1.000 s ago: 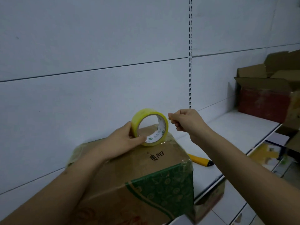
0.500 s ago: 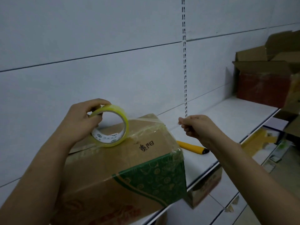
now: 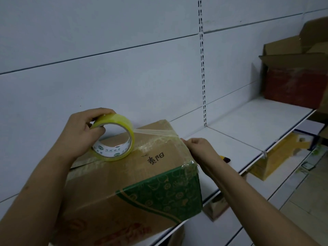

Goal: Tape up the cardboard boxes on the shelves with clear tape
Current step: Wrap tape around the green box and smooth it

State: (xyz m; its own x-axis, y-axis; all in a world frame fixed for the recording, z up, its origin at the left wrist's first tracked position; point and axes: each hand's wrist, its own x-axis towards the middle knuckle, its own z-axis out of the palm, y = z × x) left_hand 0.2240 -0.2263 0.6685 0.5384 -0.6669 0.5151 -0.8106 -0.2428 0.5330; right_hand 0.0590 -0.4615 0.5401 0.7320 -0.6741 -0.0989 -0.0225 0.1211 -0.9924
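head view: the box (image 3: 134, 176) sits on the white shelf (image 3: 248, 125), near left, its green-printed corner hanging past the shelf's near edge. left hand (image 3: 80, 134) grips the tape roll (image 3: 113, 139), fingers curled over the top of the ring, thumb on the near side of it, and the roll stands on edge on the box top. a clear strip (image 3: 152, 132) runs from the roll to the right across the top of the box, down to the box's right edge. right hand (image 3: 197, 148) is there at that edge, fingertips pinched together on the end of the strip, right against the cardboard at the upper right corner. whether the strip is stuck down yet, hard to say. shiny older tape covers the box top and the corner below the right hand. two printed characters show on the box top, between roll and right hand. just past the right wrist, a yellow cutter (image 3: 225, 158) with a dark tip lies on the shelf, mostly hidden by the arm. far right on the same shelf, an open box (image 3: 294, 82) with red sides, flaps up. below the shelf, on the right, a yellowish carton (image 3: 276, 157) on a lower level, blurry.
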